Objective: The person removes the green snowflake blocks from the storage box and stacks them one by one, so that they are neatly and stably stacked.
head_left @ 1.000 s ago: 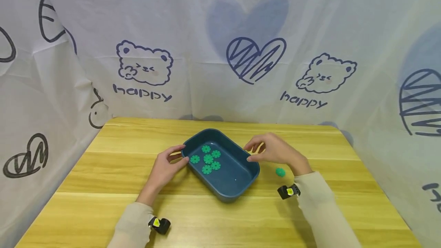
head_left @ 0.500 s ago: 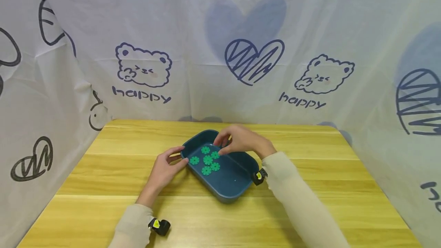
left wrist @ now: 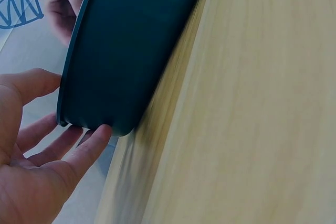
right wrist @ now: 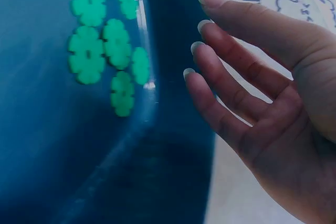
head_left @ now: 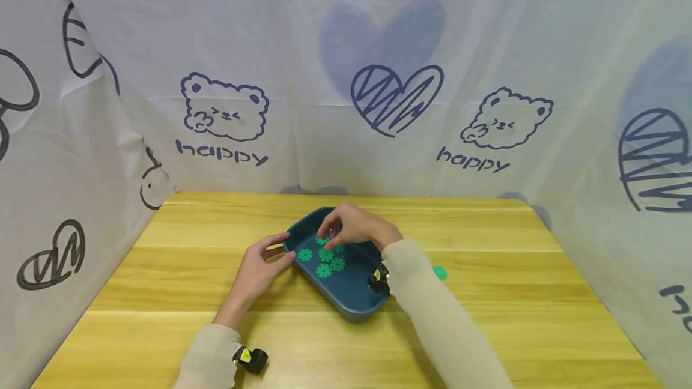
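A dark blue plastic bin (head_left: 351,310) stands at an angle on the table. Several green notched plastic discs (head_left: 324,271) lie on its floor, grouped toward the left end. My left hand (head_left: 259,266) holds the bin's left corner, thumb and fingers on either side of it; the left wrist view shows the fingertips (left wrist: 105,129) against the outer wall. Over the grouped discs reaches my right hand (head_left: 354,224), fingers bent downward and partly covering them. In the right wrist view its fingers are apart and loosely bent, with nothing between them.
One more green disc (head_left: 440,272) lies on the wooden table (head_left: 519,317) right of the bin, beside the right sleeve (head_left: 443,311). A white cloth (head_left: 313,137) with bear and heart drawings hangs behind the table and along its sides.
My right hand has moved left from the bin's right rim to above the discs inside. The left hand keeps its hold on the corner, and the bin stays in place.
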Demonstrator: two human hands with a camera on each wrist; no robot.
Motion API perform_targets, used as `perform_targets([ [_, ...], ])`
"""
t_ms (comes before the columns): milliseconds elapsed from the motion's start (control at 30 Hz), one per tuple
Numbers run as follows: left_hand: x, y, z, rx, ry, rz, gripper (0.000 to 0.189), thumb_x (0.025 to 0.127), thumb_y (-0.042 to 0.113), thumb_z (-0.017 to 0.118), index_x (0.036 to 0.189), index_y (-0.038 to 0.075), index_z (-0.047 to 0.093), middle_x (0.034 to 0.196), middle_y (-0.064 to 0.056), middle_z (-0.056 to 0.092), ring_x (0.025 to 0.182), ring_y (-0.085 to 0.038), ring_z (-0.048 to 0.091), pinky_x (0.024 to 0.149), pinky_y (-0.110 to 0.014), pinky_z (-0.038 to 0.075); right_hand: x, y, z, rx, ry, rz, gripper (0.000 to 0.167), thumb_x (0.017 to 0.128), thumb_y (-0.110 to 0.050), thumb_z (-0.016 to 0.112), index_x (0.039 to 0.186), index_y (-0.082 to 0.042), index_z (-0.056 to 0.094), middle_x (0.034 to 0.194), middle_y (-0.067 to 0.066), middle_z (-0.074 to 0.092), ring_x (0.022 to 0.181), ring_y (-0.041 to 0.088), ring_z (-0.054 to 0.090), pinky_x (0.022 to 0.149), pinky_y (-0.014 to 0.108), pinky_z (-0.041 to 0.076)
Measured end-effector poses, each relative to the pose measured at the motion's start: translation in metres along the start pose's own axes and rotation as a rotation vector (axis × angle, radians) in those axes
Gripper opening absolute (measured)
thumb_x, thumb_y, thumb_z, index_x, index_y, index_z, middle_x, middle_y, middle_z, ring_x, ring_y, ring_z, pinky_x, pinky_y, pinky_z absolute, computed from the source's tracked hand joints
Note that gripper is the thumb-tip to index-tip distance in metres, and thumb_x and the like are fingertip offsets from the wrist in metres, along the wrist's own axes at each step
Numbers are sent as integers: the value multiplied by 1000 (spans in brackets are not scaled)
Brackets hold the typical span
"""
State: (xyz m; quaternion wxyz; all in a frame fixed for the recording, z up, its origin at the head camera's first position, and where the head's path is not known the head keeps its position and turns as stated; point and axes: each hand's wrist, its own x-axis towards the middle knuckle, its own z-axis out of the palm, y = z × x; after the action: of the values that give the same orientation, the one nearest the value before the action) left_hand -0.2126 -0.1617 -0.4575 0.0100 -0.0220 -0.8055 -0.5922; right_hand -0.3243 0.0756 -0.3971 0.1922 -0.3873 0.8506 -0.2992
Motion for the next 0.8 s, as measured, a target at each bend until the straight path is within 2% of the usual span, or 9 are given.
perform_targets([
  [400,-1,-1,-1,-25,-2,5,50,98,18,71,145,6,57,155,-17,51,136,-39,58,103,-37,57,10,12,18,-43,-67,82,26,85,-5,84,110,-5,79,111,7,78,86,9,69,77,20,59],
  [800,-3,1,-1,-37,-8,7,50,99,18,71,145,5,57,156,-18,50,137,-39,57,105,-38,57,11,17,30,-83,-43,121,30,83,-1,84,112,-8,79,112,6,76,79,8,65,71,20,56],
])
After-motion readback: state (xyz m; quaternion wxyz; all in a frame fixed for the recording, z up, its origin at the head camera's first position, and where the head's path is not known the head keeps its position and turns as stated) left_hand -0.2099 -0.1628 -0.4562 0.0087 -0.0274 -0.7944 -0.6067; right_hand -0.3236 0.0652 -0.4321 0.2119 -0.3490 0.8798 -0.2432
